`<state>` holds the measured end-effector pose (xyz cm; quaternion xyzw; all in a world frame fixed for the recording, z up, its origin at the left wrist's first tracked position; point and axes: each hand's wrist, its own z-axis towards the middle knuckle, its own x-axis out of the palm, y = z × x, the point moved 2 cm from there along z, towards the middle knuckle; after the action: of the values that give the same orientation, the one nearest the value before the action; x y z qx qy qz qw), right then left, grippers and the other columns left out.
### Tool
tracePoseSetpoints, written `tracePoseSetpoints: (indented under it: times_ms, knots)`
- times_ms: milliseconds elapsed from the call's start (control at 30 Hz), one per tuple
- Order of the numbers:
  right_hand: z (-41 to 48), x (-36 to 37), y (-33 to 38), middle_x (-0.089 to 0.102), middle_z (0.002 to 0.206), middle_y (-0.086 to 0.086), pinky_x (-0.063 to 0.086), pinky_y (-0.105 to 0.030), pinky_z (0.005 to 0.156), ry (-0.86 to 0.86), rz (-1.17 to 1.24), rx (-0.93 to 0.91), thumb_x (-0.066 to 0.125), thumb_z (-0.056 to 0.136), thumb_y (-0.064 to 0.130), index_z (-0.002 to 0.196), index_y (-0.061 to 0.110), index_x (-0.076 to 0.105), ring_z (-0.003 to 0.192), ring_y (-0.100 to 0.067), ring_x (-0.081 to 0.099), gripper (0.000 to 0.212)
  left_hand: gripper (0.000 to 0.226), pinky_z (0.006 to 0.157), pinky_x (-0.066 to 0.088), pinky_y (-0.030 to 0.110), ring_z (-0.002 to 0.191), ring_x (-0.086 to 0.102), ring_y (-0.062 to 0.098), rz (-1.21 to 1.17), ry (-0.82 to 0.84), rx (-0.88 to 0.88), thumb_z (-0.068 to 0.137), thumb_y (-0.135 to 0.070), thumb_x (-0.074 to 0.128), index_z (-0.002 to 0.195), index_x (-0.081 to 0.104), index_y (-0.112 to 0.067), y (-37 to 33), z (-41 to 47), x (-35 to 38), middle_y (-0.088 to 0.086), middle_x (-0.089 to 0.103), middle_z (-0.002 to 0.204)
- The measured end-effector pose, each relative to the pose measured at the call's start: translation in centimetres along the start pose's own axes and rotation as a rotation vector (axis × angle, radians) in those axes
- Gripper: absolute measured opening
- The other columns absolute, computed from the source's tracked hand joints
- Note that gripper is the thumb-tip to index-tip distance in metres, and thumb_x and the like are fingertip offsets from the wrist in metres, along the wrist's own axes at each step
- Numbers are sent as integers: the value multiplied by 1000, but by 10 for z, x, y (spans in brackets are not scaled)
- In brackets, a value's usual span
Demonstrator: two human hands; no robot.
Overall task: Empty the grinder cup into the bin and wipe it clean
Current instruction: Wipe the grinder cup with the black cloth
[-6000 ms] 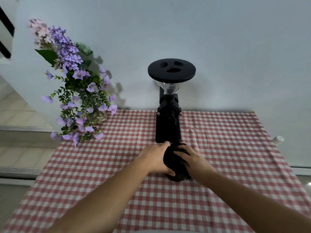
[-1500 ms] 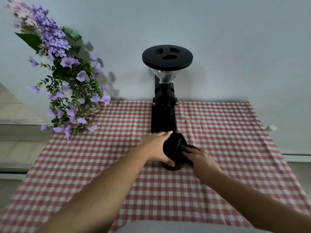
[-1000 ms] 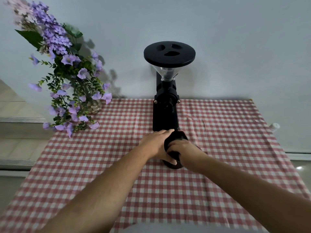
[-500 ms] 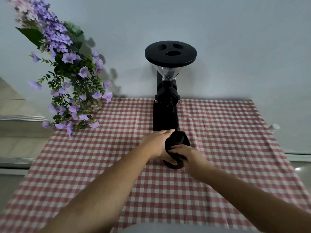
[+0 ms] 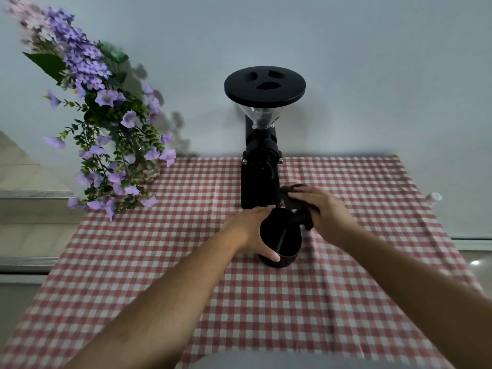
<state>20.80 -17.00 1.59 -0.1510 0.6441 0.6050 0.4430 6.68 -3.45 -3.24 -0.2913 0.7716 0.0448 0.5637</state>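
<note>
The black grinder cup (image 5: 281, 235) stands upright on the checked tablecloth (image 5: 266, 302), just in front of the black coffee grinder (image 5: 259, 166). My left hand (image 5: 250, 230) wraps around the cup's left side and holds it. My right hand (image 5: 323, 211) is to the right of the cup, behind its rim, closed on a dark cloth (image 5: 299, 211) that is bunched beside the grinder's base. The cup's inside is dark and I cannot tell what is in it. No bin is in view.
A vase of purple flowers (image 5: 106, 134) stands at the table's back left. The grinder is against the white wall. A small white bottle (image 5: 433, 197) sits beyond the table's right edge. Steps lie to the left of the table.
My right hand has lifted the dark cloth out of the cup and moved it back and to the right, beside the grinder. My left hand still holds the cup in place.
</note>
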Motion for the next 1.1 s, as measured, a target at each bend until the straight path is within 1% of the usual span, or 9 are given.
tracePoseSetpoints:
  times_ms: [133, 300, 467, 600, 733, 800, 900, 1000, 1100]
  knots:
    - [-57, 44, -25, 34, 148, 4, 46, -28, 100, 212, -109, 227, 46, 93, 5, 139, 29, 39, 126, -16, 45, 52, 132, 102, 38, 43, 141, 29, 21, 41, 1, 11, 48, -80, 71, 152, 1, -38, 2, 1, -1, -9, 21, 160]
    - [-50, 15, -43, 62, 115, 5, 55, -21, 65, 345, -11, 352, 45, 91, 2, 115, 30, 62, 81, -7, 65, 40, 132, 94, 45, 37, 139, 34, 22, 5, 55, 16, 51, -73, 77, 151, -4, -42, 2, 2, -5, -7, 20, 160]
    - [-22, 9, -14, 57, 130, -2, 56, -31, 83, -47, 156, 240, 44, 90, -6, 128, 23, 56, 100, -19, 63, 49, 133, 97, 45, 40, 135, 38, 24, -39, 88, -3, 53, -66, 82, 150, -5, -44, 0, 3, -7, -5, 23, 158]
    - [-69, 59, -6, 36, 148, 11, 34, -34, 111, 206, -123, 72, 44, 93, 2, 134, 32, 46, 135, -14, 33, 51, 132, 95, 44, 36, 138, 34, 22, -37, 110, 17, 52, -62, 83, 149, -6, -47, 1, 5, -8, -7, 17, 161]
    - [-56, 22, -18, 53, 133, 9, 42, -23, 103, 329, -107, 116, 46, 91, 3, 112, 29, 64, 119, -5, 49, 38, 131, 98, 40, 37, 141, 30, 22, -61, 113, 22, 54, -54, 87, 149, -3, -49, 3, 8, -9, -9, 20, 160]
    - [-33, 2, -15, 58, 129, 4, 45, -23, 98, 170, -69, 128, 45, 88, -2, 111, 21, 66, 115, -10, 53, 39, 131, 100, 41, 40, 139, 33, 22, -83, 102, 4, 52, -53, 88, 148, 0, -50, 3, 7, -8, -10, 24, 158]
    - [-14, 12, -1, 51, 137, 2, 37, -37, 108, 47, -81, 137, 43, 88, -2, 126, 21, 58, 126, -19, 44, 46, 130, 100, 44, 41, 135, 39, 20, -75, 56, 4, 51, -58, 87, 150, 5, -47, 3, 4, -6, -10, 30, 155]
    - [-8, 52, 13, 41, 144, 0, 34, -40, 109, 242, -249, 196, 49, 87, 5, 134, 22, 47, 131, -24, 35, 51, 130, 106, 38, 41, 139, 33, 20, -88, 45, -4, 52, -59, 87, 151, 4, -46, 2, 1, -5, -11, 22, 159]
    - [3, 74, 29, 50, 133, -3, 38, -36, 104, 379, -384, 141, 55, 88, 15, 126, 20, 54, 126, -24, 43, 38, 128, 110, 34, 44, 142, 28, 20, -115, 68, -11, 54, -55, 88, 150, 2, -49, 2, 0, -8, -14, 18, 160]
